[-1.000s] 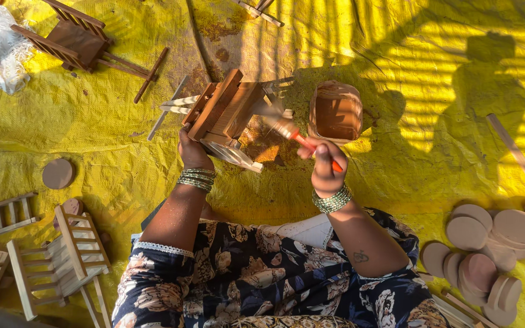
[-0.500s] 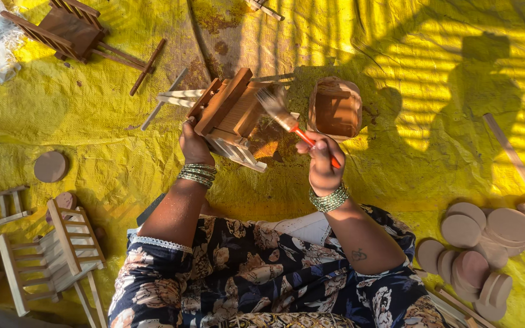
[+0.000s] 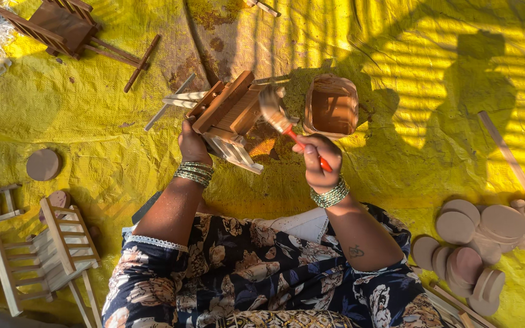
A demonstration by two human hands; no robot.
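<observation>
1. The step in hand looks like staining: a small slatted wooden frame, partly brown-coated (image 3: 229,115), is being painted with a red-handled flat brush (image 3: 287,124). The frame is held up above the yellow tarpaulin (image 3: 396,152), just left of the squarish tub of brown stain (image 3: 332,106).
2. The left hand (image 3: 192,143) is closed around the frame's lower left edge, fingers wrapped behind it, holding it tilted.
3. The right hand (image 3: 314,161) is closed tight on the brush's red handle, below the tub and to its left; the bristles lie at the frame's right side, probably touching the wood, though the blur makes contact hard to confirm.
4. The pale slats at the frame's lower end seem uncoated, so the next move, as I judge it, calls for turning the frame and drawing the brush along those slats, reloading from the tub when dry.
5. Far left of the tub lie unpainted pale wooden racks (image 3: 44,255); to its lower right sits a heap of round wooden discs (image 3: 469,243).
</observation>
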